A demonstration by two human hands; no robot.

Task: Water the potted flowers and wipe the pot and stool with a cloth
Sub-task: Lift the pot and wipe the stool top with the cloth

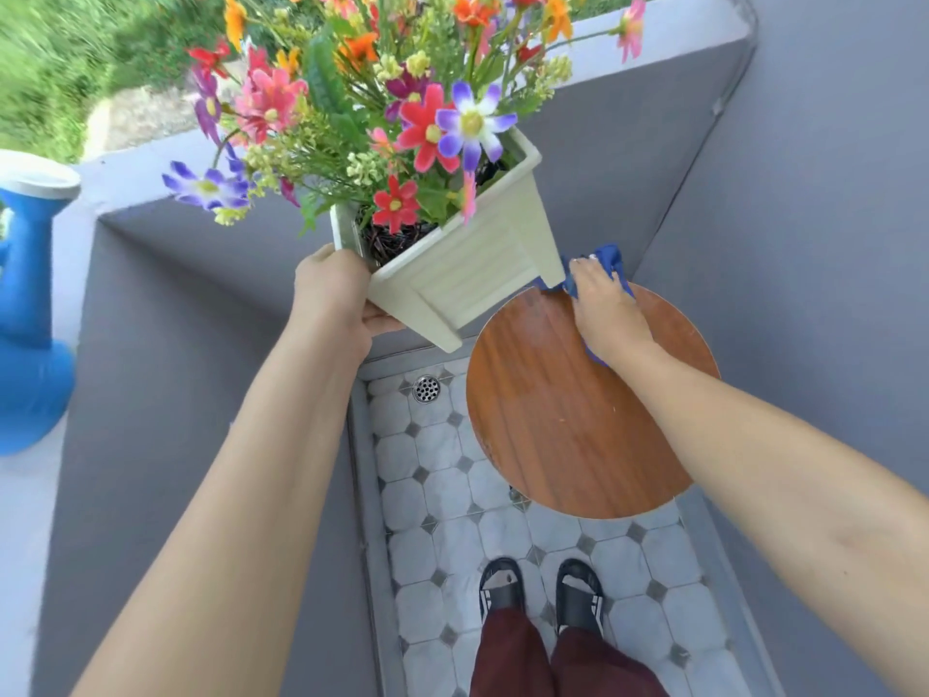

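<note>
My left hand (334, 294) grips the near left corner of a cream square flower pot (467, 274) and holds it lifted and tilted above the floor, left of the stool. Colourful flowers (382, 103) fill the pot. My right hand (606, 314) presses a blue cloth (611, 259) on the far edge of the round brown wooden stool top (568, 420), right beside the pot's lower corner. Most of the cloth is hidden under the hand.
A blue watering can (25, 314) stands on the grey ledge at the far left. Grey parapet walls (804, 218) close in a narrow tiled floor (442, 495) with a metal drain (426, 388). My feet in black sandals (543, 591) stand below the stool.
</note>
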